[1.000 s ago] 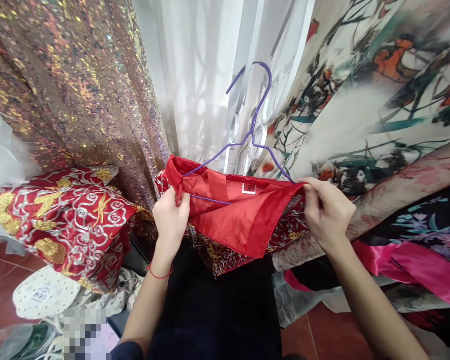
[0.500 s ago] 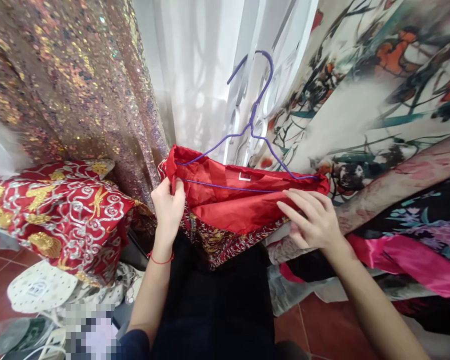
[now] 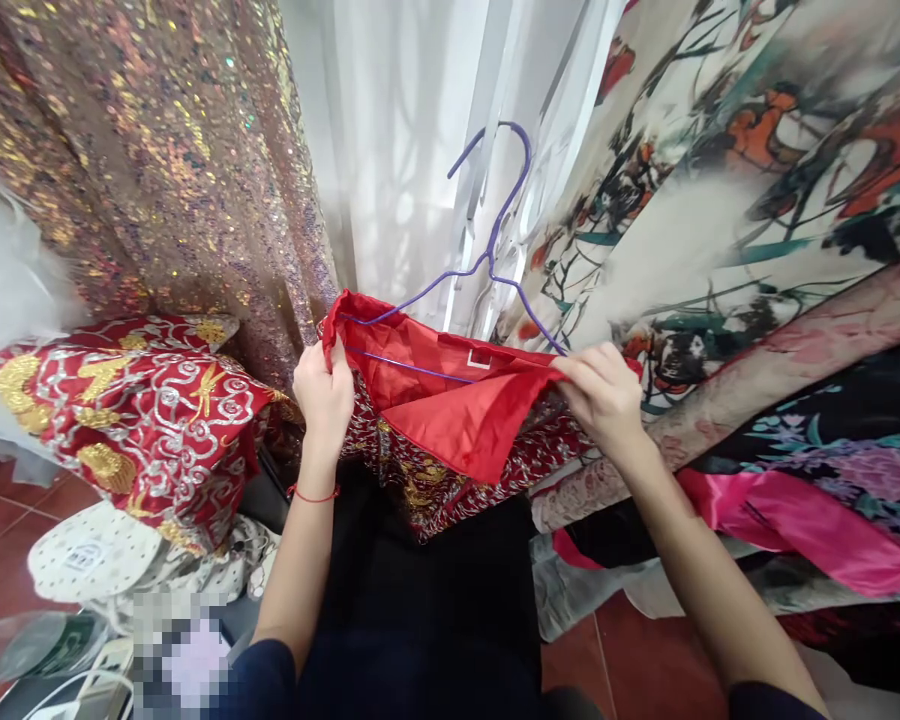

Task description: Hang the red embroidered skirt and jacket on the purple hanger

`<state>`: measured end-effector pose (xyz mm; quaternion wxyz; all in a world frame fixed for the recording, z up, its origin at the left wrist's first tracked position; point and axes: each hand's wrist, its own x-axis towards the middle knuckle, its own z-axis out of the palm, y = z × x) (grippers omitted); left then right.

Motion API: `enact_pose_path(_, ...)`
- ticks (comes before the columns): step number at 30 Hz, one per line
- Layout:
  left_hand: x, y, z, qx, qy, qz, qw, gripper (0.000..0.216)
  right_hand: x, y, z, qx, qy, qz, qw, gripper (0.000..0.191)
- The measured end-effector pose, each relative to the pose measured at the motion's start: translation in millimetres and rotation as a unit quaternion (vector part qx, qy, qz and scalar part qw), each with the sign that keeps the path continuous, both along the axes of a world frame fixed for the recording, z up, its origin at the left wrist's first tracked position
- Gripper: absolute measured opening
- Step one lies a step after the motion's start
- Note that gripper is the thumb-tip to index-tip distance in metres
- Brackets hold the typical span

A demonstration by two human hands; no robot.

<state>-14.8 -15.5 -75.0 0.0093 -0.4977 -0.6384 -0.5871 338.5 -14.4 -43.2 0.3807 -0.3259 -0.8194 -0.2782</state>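
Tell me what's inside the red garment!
A white-edged label and part of the purple hanger. The folded flap hides some of the hanger and whatever's deeper down.

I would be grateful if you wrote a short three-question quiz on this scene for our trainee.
1. Where is the lower bar of the thin purple wire hanger? A) On the floor; B) within the opening of the shiny-lined red embroidered garment; C) around an arm.
2. True or false: a thin red cord bracelet circles the wrist of the left hand.
3. Which part of the garment do the left hand and right hand grip?

Key: 1. B; 2. true; 3. the plain red edge.
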Motion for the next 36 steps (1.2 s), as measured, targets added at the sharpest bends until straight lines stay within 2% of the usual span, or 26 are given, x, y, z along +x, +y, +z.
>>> enact_pose_path(3, -3.1, 0.4, 12.2, -0.027, -0.021, -0.016, 0.999, 0.048, -8.4, 7.3, 17.0, -0.053, 0.065, -0.012, 0.996, 0.028)
enact_pose_path(8, 0.8, 0.2, 26.3, -0.037, -0.025, -0.022, 0.999, 0.05, -22.7, 5.1, 44.1, -0.029, 0.145, -0.016, 0.989, 0.026)
enact_pose_path(12, 15.1, -3.7, 30.2, -0.047, -0.01, -0.043, 0.998, 0.047, -34.8, 14.1, 45.5, -0.041, 0.166, -0.034, 0.985, 0.027)
enact_pose_path(14, 20.5, -6.9, 29.7, -0.058, -0.011, -0.056, 0.997, 0.05, -37.7, 22.1, 37.9, -0.027, 0.119, -0.056, 0.991, 0.024)
enact_pose_path(16, 22.9, -9.7, 27.8, -0.07, -0.014, -0.078, 0.994, 0.052, -40.2, 28.8, 27.3, -0.009, 0.029, -0.063, 0.998, 0.022)
enact_pose_path(19, 22.4, -11.3, 23.6, -0.093, 0.002, -0.088, 0.992, 0.051, -51.0, 33.8, 14.5, 0.028, -0.11, -0.01, 0.993, 0.03)
enact_pose_path(21, 21.3, -10.3, 20.8, -0.1, 0.024, -0.077, 0.992, 0.05, -66.9, 34.9, 12.9, 0.049, -0.151, 0.018, 0.987, 0.021)
enact_pose_path(22, 20.8, -9.3, 19.6, -0.099, 0.034, -0.072, 0.992, 0.049, -77.5, 35.3, 14.8, 0.055, -0.159, 0.025, 0.985, 0.019)
enact_pose_path(24, 19.8, -7.0, 17.7, -0.094, 0.048, -0.073, 0.992, 0.048, -102.2, 36.5, 23.2, 0.054, -0.176, 0.039, 0.982, 0.028)
enact_pose_path(29, 15.1, -3.0, 20.9, -0.077, 0.097, -0.105, 0.987, 0.042, -155.2, 43.0, 48.8, 0.018, -0.242, 0.087, 0.966, 0.036)
enact_pose_path(32, 12.6, -2.3, 26.3, -0.096, 0.165, -0.116, 0.975, 0.036, -167.2, 49.1, 53.6, 0.007, -0.25, 0.093, 0.964, 0.037)
enact_pose_path(36, 12.7, 0.7, 27.2, -0.125, 0.218, -0.1, 0.963, 0.03, -170.9, 54.8, 53.5, 0.003, -0.267, 0.096, 0.959, 0.047)
